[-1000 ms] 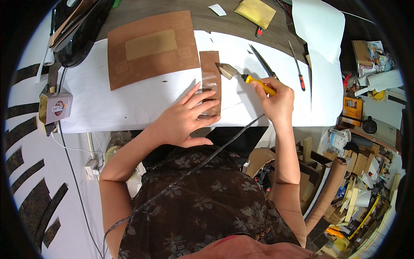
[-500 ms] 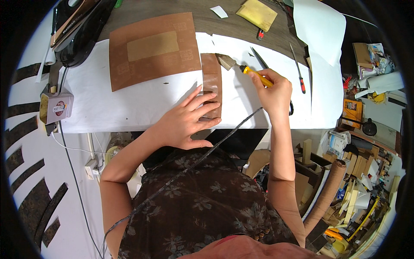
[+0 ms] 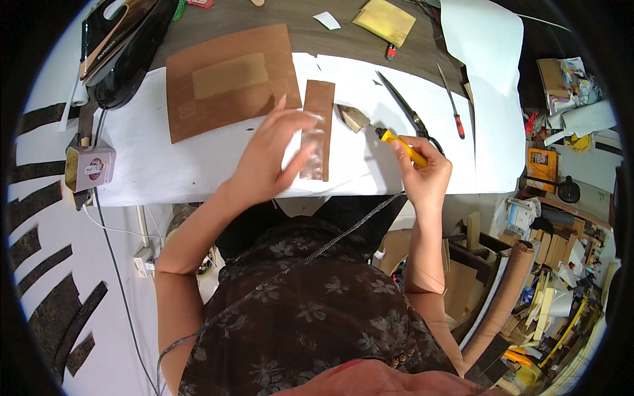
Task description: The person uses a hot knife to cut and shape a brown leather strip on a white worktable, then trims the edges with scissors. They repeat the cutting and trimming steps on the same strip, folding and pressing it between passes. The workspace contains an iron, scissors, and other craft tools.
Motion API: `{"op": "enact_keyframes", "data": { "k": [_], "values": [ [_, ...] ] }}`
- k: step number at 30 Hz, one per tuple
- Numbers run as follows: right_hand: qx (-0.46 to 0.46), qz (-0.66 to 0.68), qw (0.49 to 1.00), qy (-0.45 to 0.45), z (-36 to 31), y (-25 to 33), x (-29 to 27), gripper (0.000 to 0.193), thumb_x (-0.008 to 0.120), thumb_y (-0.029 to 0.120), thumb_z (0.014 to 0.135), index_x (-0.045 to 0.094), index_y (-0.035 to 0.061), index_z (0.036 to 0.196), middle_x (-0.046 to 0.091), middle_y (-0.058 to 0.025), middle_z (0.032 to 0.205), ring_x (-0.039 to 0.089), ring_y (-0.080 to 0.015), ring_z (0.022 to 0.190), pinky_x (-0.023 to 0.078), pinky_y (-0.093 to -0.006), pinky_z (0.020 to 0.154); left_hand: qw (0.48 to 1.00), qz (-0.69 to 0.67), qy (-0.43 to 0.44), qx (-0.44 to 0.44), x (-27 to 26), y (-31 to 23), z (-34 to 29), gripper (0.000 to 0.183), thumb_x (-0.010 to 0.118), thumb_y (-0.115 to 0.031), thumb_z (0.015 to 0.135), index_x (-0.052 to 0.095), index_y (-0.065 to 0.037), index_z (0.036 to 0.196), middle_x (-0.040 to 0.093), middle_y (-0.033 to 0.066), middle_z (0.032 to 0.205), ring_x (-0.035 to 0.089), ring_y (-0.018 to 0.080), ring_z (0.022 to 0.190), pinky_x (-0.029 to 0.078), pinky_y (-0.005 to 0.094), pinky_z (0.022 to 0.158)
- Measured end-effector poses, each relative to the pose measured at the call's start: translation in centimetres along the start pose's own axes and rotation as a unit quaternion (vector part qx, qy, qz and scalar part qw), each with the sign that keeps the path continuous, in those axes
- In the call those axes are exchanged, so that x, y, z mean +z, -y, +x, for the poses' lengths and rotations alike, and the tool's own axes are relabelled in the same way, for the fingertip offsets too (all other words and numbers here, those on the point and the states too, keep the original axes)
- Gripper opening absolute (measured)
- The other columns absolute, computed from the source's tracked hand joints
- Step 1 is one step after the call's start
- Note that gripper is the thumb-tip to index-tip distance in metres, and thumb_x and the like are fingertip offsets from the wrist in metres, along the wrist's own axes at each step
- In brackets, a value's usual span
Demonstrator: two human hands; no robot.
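White paper [image 3: 178, 168], labelled box [image 3: 94, 165]; left hand [image 3: 263, 157], fingers spread; right hand [image 3: 429, 175] pinching yellow tool [image 3: 392, 139]

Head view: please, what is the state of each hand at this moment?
Left hand: open, holding nothing, at the brown strip; contact cannot be told.
Right hand: closed, holding the yellow-handled tool by its handle.

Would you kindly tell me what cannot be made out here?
Head view, all items:
- Part of the brown strip: hidden by the left hand; contact unclear.
- Part of the yellow-handled corded tool: covered by the right hand.
- Part of the scissors: behind that hand.
- Far end of the black appliance: cut off by the upper edge.
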State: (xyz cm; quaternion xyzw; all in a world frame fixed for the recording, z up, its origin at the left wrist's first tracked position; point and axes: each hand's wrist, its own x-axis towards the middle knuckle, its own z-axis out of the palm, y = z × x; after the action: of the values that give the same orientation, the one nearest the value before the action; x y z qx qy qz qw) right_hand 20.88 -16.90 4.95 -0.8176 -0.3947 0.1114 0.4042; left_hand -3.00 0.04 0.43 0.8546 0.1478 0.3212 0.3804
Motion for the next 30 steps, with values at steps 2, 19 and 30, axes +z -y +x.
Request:
{"op": "enact_keyframes", "data": {
  "k": [2,19,30],
  "values": [
    [-0.004,0.013,1.0,0.02,-0.1,-0.2,-0.2,0.018,0.086,0.014,0.094,0.083,-0.0012,0.102,0.081,-0.0112,0.085,0.071,-0.0105,0.071,0.053,-0.0251,0.06,0.999,0.036,0.019,0.012,0.1,0.9,1.9,0.034,0.066,-0.004,0.096,0.059,-0.002,0.129,0.07,0.0148,0.128,0.057,0.0369,0.138,0.027,0.061,0.132],
    [-0.041,-0.087,0.99,0.1,1.0,0.7,-0.6,0.019,0.087,0.014,0.093,0.083,-0.0011,0.103,0.083,-0.0147,0.096,0.08,-0.0198,0.086,0.063,-0.0302,0.077,0.986,0.121,0.107,0.041,2.2,3.2,3.8,0.046,0.053,0.007,0.089,0.056,0.001,0.135,0.074,0.0193,0.125,0.052,0.0369,0.147,0.022,0.0571,0.135],
    [-0.032,-0.083,0.988,0.128,0.4,0.6,-1.3,0.019,0.087,0.011,0.092,0.082,-0.0034,0.103,0.082,-0.0158,0.099,0.08,-0.0199,0.088,0.064,-0.0307,0.077,0.983,0.098,0.152,0.017,1.5,3.3,3.4,0.061,0.065,-0.007,0.083,0.055,-0.004,0.143,0.063,0.0221,0.146,0.044,0.04,0.152,0.015,0.063,0.135]
  ]
}}
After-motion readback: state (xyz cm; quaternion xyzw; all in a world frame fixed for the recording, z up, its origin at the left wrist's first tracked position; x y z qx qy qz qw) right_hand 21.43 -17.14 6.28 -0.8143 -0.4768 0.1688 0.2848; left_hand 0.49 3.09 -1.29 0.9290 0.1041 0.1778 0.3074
